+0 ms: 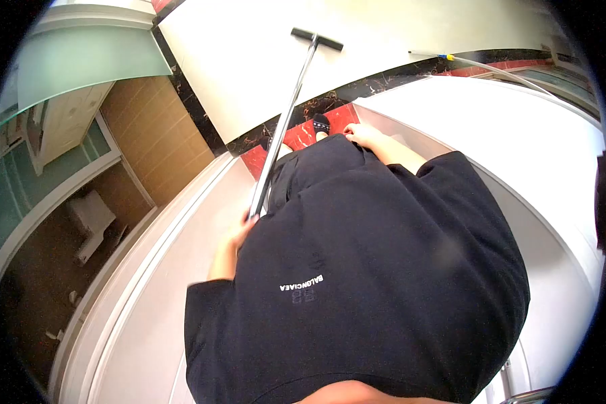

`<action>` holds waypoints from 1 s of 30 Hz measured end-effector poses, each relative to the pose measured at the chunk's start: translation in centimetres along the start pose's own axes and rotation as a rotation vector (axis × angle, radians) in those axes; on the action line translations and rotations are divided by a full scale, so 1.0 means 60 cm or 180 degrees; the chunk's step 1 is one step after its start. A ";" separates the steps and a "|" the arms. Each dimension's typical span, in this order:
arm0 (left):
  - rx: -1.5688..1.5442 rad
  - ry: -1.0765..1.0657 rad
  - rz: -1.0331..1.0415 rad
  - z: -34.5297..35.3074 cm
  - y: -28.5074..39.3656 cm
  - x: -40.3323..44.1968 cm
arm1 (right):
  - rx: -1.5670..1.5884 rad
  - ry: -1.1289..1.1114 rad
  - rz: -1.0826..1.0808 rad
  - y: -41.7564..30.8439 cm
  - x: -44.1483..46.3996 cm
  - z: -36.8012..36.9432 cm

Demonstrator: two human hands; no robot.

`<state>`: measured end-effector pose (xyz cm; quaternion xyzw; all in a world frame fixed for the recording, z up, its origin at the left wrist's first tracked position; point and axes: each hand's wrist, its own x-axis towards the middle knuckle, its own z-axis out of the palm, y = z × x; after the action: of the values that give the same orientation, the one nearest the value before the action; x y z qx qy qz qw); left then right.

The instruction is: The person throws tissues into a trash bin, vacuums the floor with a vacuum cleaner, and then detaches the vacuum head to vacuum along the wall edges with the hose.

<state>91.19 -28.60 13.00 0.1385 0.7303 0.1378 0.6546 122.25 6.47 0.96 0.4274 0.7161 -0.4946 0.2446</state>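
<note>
Left hand wrapped around a long-handled tool, its head out on the pale floor.

The left hand (238,236) grasps the upper end of the long-handled tool (287,120), whose long axis slants forward and slightly right, away from the body. Its black crossbar (327,42) lies crosswise on the pale floor (229,74), beyond the dark marble border (249,139). The right hand (363,133) is beside the black clothing (384,222); I cannot tell whether it grips the cloth.
</note>
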 end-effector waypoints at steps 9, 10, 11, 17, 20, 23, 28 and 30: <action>-0.0601 -0.0136 -0.0325 0.024 -0.051 -0.142 | 0.0455 -0.0116 0.0200 0.047 -0.006 0.010; -0.0584 -0.0159 -0.0200 0.018 -0.038 -0.119 | 0.0429 0.0014 0.0216 0.047 -0.015 0.003; -0.0551 -0.0176 -0.0067 0.010 -0.022 -0.088 | 0.0424 0.0033 0.0205 0.040 -0.011 -0.008; -0.0455 -0.0359 0.0527 -0.024 0.242 0.140 | 0.1073 0.0124 -0.0214 -0.103 -0.006 -0.073; 0.1053 0.0221 0.0824 -0.004 0.372 0.238 | 0.0657 0.0684 -0.1178 -0.160 0.035 -0.063; 0.0599 -0.0197 0.0611 0.026 0.459 0.229 | 0.0120 0.0853 -0.1361 -0.220 0.060 -0.075; -0.1275 -0.0576 0.0617 0.018 0.407 0.086 | -0.1847 0.0696 -0.1457 -0.312 0.060 -0.060; -0.1356 -0.0433 0.0692 -0.013 0.332 0.026 | -0.1610 0.0429 -0.2288 -0.354 0.026 -0.027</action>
<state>90.69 -9.60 19.29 0.0840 0.6199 0.3487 0.6980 103.44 5.44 10.96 0.1093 0.9320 -0.3286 0.1068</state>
